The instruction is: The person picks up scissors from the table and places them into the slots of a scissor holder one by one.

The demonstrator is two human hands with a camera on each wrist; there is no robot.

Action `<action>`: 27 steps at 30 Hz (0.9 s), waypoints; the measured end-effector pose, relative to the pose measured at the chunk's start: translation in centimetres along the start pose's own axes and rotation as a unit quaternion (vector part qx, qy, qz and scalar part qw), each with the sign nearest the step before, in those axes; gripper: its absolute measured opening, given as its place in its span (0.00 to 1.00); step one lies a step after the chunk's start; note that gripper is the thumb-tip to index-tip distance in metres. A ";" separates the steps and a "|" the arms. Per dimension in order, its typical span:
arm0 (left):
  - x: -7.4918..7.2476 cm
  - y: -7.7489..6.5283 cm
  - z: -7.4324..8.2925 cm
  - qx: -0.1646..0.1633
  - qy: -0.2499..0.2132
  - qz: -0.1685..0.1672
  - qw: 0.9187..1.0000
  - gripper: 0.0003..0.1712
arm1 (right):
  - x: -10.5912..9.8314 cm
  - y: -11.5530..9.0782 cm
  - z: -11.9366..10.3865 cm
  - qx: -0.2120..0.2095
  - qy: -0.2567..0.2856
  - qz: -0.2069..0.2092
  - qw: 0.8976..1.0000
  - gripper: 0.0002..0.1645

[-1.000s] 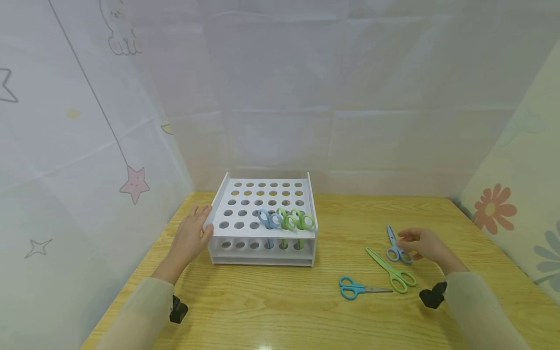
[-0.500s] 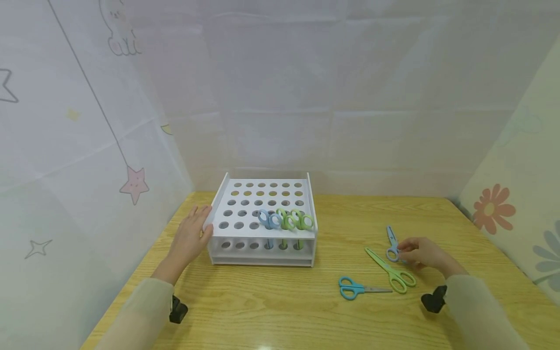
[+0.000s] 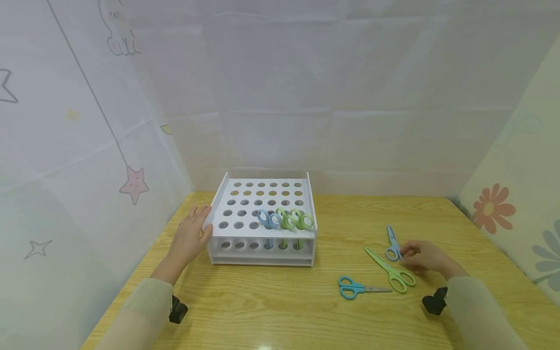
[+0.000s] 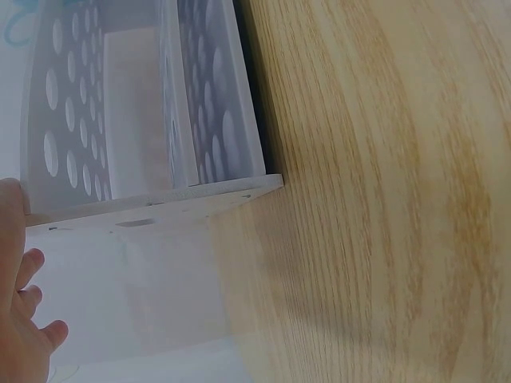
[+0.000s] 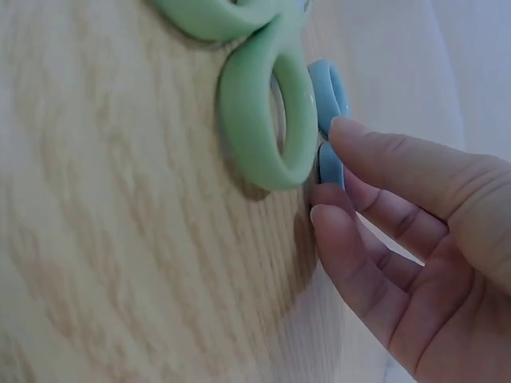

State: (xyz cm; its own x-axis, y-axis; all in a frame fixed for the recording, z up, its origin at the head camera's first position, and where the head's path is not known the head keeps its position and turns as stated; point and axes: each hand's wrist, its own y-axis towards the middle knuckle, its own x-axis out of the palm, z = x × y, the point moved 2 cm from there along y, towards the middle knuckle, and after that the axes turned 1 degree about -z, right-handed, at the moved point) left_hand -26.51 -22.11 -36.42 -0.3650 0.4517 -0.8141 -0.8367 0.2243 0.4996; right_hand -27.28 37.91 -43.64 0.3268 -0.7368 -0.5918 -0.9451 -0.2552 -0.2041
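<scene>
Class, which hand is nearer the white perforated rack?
Left: the left hand touches the rack at its left side; the right hand is to its right, at light-blue scissors.

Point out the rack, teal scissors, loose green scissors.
White rack point(image 3: 245, 233), head view: top plate's front strip.
Teal scissors point(image 3: 359, 288), head view: handle near blades.
Loose green scissors point(image 3: 389, 269), head view: middle, near handles.

No readable text or labels
</scene>
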 end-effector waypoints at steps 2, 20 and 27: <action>0.0 0.0 0.0 0.002 0.001 0.004 1.000 0.28 | 0.0 -0.1 -0.2 -0.009 -0.002 -0.002 1.000 0.18; 0.0 -0.1 0.0 -0.007 0.004 -0.009 1.000 0.29 | 0.0 -0.1 -0.7 -0.029 -0.058 0.044 0.997 0.13; 0.0 0.0 0.0 -0.007 0.005 -0.009 1.000 0.29 | -0.5 -0.5 -1.3 -0.022 -0.041 0.101 0.994 0.16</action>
State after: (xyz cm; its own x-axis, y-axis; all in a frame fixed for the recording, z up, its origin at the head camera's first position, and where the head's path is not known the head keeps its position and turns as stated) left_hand -26.50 -22.10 -36.39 -0.3535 0.4389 -0.8261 -0.8485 0.2212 0.4806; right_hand -26.96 37.61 -42.23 0.1267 -0.7236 -0.6785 -0.9900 -0.1350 -0.0409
